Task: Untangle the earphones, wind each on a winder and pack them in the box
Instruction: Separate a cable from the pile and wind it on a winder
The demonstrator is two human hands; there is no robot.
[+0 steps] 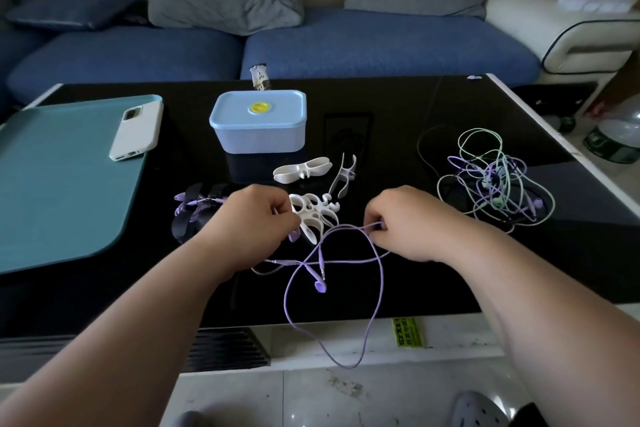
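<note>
1. A teal tray point(62, 184) lies at the 9 o'clock side of the black counter point(381, 107). A white phone point(136, 132) rests face down on its far right corner.
2. Just beside the left wrist, at its 9 o'clock, sits a dark winder point(185, 225) with purple earphone parts on it. The detail there is too dim to read further.
3. The pale blue box point(258, 125) stands at 12 o'clock from the left hand, well apart from it. Its lid is on, with a yellow round spot in the middle.
4. The left hand point(256, 218) hovers above the middle of the counter. Its fingers are curled in and grip the left end of a white winder point(311, 215).
5. Two spare winders lie at 12 o'clock from the held one, between it and the box. One is flat point(301, 168), and the other is propped on edge point(343, 177).
6. The purple earphone point(346, 253) stretches between the two hands. Its cable crosses itself on the counter, and one earbud point(320, 286) lies towards 6 o'clock. A long loop hangs over the counter's near edge.
7. The right hand point(408, 222) is at 3 o'clock from the held winder. Its fingers are narrowed to a pinch on the purple cable.
8. A tangle point(491, 180) of green and purple earphones lies at 2 o'clock from the right hand, apart from it.
</note>
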